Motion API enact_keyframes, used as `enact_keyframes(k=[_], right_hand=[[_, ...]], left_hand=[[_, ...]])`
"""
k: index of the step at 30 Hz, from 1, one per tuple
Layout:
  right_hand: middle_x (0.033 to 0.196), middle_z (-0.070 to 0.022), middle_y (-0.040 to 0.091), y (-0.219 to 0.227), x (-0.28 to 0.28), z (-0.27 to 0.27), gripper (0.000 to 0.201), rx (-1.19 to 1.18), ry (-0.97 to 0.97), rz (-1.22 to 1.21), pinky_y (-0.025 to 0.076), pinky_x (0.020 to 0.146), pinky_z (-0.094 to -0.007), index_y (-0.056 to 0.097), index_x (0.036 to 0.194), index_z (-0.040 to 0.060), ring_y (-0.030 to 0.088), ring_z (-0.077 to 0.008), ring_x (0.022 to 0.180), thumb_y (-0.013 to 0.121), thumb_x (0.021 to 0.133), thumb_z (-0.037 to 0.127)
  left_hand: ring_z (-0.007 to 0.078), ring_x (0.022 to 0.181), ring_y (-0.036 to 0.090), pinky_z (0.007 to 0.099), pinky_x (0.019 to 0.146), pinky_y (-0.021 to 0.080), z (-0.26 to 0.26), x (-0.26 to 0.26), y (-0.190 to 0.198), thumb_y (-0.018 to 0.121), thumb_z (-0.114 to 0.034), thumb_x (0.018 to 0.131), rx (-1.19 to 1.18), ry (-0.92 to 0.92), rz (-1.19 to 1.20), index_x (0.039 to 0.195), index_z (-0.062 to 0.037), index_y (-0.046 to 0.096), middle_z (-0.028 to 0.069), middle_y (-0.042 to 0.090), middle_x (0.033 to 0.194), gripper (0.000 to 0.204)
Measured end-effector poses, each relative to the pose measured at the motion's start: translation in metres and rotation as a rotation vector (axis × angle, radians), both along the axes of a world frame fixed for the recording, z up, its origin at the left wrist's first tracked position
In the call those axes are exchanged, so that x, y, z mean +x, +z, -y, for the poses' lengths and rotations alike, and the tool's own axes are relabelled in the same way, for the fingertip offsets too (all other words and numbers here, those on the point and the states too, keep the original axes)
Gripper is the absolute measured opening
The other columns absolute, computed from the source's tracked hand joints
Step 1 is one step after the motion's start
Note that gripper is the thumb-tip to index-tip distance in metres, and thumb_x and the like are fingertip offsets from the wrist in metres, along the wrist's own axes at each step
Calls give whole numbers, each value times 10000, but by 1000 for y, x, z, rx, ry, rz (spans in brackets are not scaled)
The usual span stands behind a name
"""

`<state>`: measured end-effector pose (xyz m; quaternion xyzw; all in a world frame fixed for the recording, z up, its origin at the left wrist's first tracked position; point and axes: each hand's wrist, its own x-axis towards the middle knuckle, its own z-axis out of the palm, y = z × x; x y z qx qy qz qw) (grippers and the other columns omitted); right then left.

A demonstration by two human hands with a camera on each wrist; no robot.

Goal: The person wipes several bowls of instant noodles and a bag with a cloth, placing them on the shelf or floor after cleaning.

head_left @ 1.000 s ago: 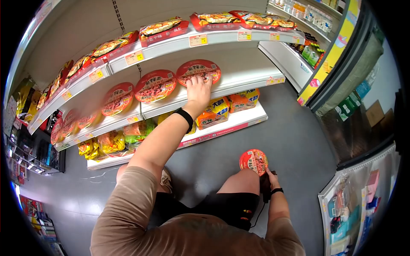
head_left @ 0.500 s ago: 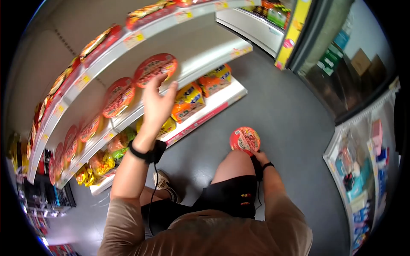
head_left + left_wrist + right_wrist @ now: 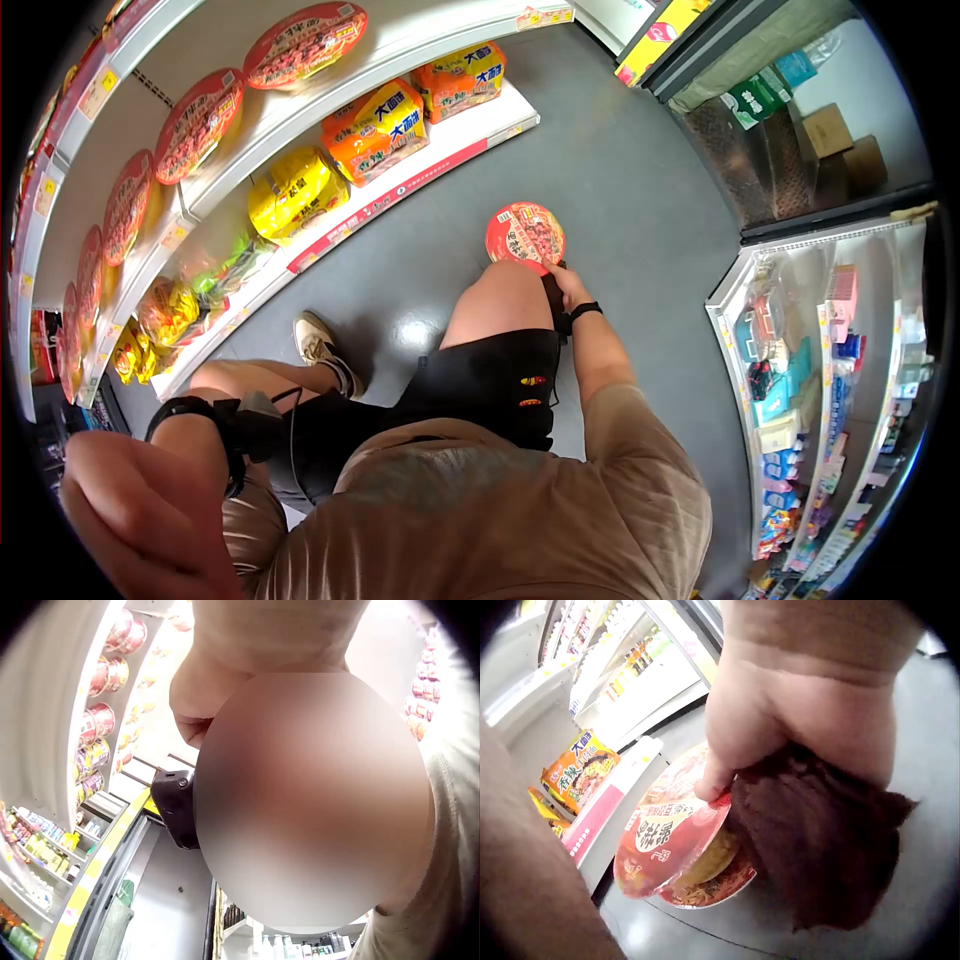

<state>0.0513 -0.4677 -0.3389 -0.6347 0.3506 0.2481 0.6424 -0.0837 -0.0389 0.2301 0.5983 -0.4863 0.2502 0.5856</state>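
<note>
My right hand (image 3: 568, 287) holds a red instant noodle bowl (image 3: 525, 232) beside my right knee. In the right wrist view the thumb lies on the edge of its printed lid (image 3: 660, 836). A crumpled dark brown cloth (image 3: 817, 840) hangs from the same hand, hiding the other fingers. My left hand (image 3: 135, 500) is raised close to the head camera, blurred at the lower left. The left wrist view has this hand (image 3: 214, 690) next to a blurred-out round area, with its fingers mostly hidden.
More noodle bowls (image 3: 200, 125) line the shelf at the left. Orange noodle packs (image 3: 375, 130) and a yellow pack (image 3: 297, 195) sit on the bottom shelf (image 3: 400, 185). Another stocked rack (image 3: 745, 340) stands at the right, with a dark-framed doorway (image 3: 835, 215) behind.
My left hand has left the noodle bowls on the shelf and come back up towards my head. The view has swung round and down. My right hand keeps hold of the noodle bowl.
</note>
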Motion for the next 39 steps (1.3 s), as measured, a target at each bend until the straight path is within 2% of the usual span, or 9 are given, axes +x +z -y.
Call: enact_keyframes(k=[14, 18, 21, 22, 26, 28, 32, 35, 39], right_hand=[[1144, -176, 694, 59, 17, 9, 580, -39, -86, 82, 568, 844, -422, 600, 1226, -67, 695, -283, 976, 745, 818, 319], [1164, -201, 683, 54, 26, 29, 572, -47, -132, 160, 573, 846, -437, 591, 1234, -72, 697, -303, 981, 743, 815, 288], [1162, -205, 682, 101, 31, 27, 538, 78, -124, 227, 579, 870, -446, 588, 1243, -74, 697, -319, 1002, 723, 829, 243], [1158, -211, 679, 120, 33, 24, 512, 103, -145, 278, 584, 878, -435, 585, 1241, -85, 696, -313, 1000, 712, 840, 209], [1128, -208, 686, 209, 38, 6, 452, 78, -139, 484, 595, 842, -417, 606, 1196, -103, 705, -287, 970, 712, 836, 149], [1126, -197, 690, 250, 39, -4, 430, 66, -121, 547, 591, 838, -403, 611, 1189, -95, 705, -275, 959, 709, 837, 131], [1133, -157, 696, 361, 16, -46, 404, 105, -18, 667, 568, 853, -364, 615, 1199, -68, 695, -235, 956, 694, 849, 118], [1158, -151, 685, 423, -1, -80, 456, 284, 25, 738, 560, 893, -367, 578, 1249, -66, 686, -229, 991, 687, 855, 135], [1166, -143, 679, 456, -12, -123, 451, 368, 155, 790, 541, 911, -358, 582, 1250, -61, 674, -216, 1028, 687, 861, 142]], left_hand=[[114, 532, 424, 294, 513, 312, -29, -29, 40, 544, -397, 936, 350, -49, -453, 966, -264, 567, -30, 522, 689, 139], [142, 488, 423, 314, 509, 322, -10, -2, 3, 607, -338, 874, -33, -423, -200, 688, -211, 536, -10, 533, 623, 236], [168, 478, 439, 354, 472, 352, -7, -6, -8, 514, -677, 891, 45, -313, -125, 661, -183, 542, -15, 540, 567, 546], [30, 573, 573, 204, 510, 388, -10, 35, -21, 535, -228, 955, 42, -566, 131, 617, -173, 602, -51, 657, 651, 349], [161, 520, 576, 272, 476, 417, -29, 34, -64, 538, -523, 983, -120, -281, -708, 696, -59, 590, 53, 612, 666, 548], [114, 615, 539, 250, 565, 429, -13, 59, -80, 590, -402, 984, 50, 227, -914, 855, -47, 567, 16, 562, 711, 379], [121, 809, 616, 271, 671, 502, -11, 113, -158, 629, -334, 965, 190, 142, -1370, 1126, -80, 547, 44, 635, 950, 312], [252, 1089, 613, 401, 873, 558, -6, 121, -192, 655, -414, 944, 52, -79, -1507, 1440, -91, 379, 145, 564, 1275, 654], [341, 1360, 466, 557, 1113, 381, 24, 108, -183, 715, -384, 897, -342, -592, -1425, 1537, -59, 255, 158, 440, 1508, 853]])
